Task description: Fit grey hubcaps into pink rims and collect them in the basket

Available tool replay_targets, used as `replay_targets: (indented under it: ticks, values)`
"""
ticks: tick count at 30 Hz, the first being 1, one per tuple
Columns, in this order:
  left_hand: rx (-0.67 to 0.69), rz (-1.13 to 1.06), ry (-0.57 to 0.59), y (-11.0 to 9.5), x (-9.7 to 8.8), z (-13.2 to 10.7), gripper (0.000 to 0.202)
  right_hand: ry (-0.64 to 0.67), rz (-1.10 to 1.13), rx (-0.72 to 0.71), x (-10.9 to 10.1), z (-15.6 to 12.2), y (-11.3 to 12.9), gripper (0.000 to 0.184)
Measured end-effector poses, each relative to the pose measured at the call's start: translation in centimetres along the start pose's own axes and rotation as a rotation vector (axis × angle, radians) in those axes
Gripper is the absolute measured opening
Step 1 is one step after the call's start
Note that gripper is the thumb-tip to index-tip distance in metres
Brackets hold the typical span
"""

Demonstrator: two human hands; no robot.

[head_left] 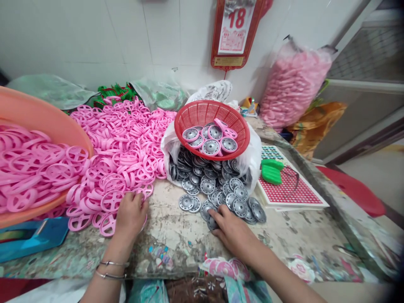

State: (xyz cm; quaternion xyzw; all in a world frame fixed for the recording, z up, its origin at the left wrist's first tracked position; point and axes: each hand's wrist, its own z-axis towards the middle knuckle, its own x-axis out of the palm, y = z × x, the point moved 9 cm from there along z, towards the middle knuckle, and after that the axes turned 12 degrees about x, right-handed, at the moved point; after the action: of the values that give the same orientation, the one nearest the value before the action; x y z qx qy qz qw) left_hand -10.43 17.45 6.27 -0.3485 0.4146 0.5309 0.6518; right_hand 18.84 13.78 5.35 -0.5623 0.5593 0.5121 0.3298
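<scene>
My left hand (pixel 131 212) is at the near right edge of a heap of pink plastic spoked wheels (pixel 123 143). Its fingers are curled, and the rim of one pink wheel shows beside the palm; most of that wheel is hidden. My right hand (pixel 232 229) reaches to the front of a pile of grey wheel discs (pixel 206 185). Its thumb and fingertips close on one grey disc (pixel 212 224) at the table surface. Behind the pile, a red mesh basket (pixel 243 139) holds pink wheels fitted with grey discs.
An orange tub (pixel 67 122) of pink wheels leans in at left, above a blue tape dispenser (pixel 50 233). On the right, a green clip-like object (pixel 272 170) lies on sticker sheets (pixel 303 193). A bulging bag (pixel 293 84) of pink parts stands behind, and a calendar (pixel 235 31) hangs there.
</scene>
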Motion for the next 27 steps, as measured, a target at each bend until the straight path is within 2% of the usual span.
replay_targets:
  ticks: [3, 5, 7, 10, 11, 13, 15, 16, 19, 21, 24, 27]
  values:
    - [-0.054, -0.24, -0.137, -0.3, -1.3, -0.3, 0.022, -0.008, 0.058, 0.016, -0.1, 0.2, -0.6, 0.051]
    - [-0.178, -0.499, -0.175, -0.5, -1.7, -0.6, 0.02, -0.026, 0.154, -0.009, -0.4, 0.3, -0.7, 0.039]
    - [-0.363, -0.869, -0.152, -1.4, -0.8, -0.8, 0.02, -0.046, 0.317, -0.067, -1.0, 0.3, -0.4, 0.022]
    - [-0.655, -1.545, -0.163, -5.0, 1.1, -1.2, 0.023, -0.095, 0.691, -0.1, -2.4, 0.5, 0.2, 0.012]
    - [-0.742, -1.723, -0.134, -6.7, 1.7, -1.4, 0.025, -0.092, 0.845, -0.074, -2.6, 0.8, 0.3, 0.012]
    - [-0.832, -1.954, -0.015, -10.2, 2.4, -1.6, 0.027, -0.057, 1.131, 0.004, -2.3, 1.2, 0.6, 0.018]
    - [-0.849, -2.067, 0.079, -12.8, 2.6, -1.9, 0.025, -0.056, 1.293, 0.05, -1.9, 1.5, 1.1, 0.024]
    - [-0.847, -2.097, 0.102, -13.7, 2.6, -2.1, 0.024, -0.094, 1.305, 0.052, -1.9, 1.5, 1.2, 0.024]
    - [-0.836, -2.134, 0.12, -14.8, 2.6, -2.5, 0.024, -0.271, 1.177, 0.037, -2.6, 1.1, 1.2, 0.019]
    - [-0.825, -2.137, 0.127, -14.9, 2.5, -2.6, 0.024, -0.304, 1.138, 0.054, -2.5, 1.0, 0.9, 0.024]
    - [-0.807, -2.137, 0.157, -15.0, 2.3, -2.7, 0.025, -0.132, 1.245, 0.036, -1.6, 1.5, 0.9, 0.034]
    - [-0.777, -2.125, 0.181, -15.4, 2.2, -2.6, 0.026, 0.037, 1.303, -0.039, -1.2, 1.7, 1.8, 0.03]
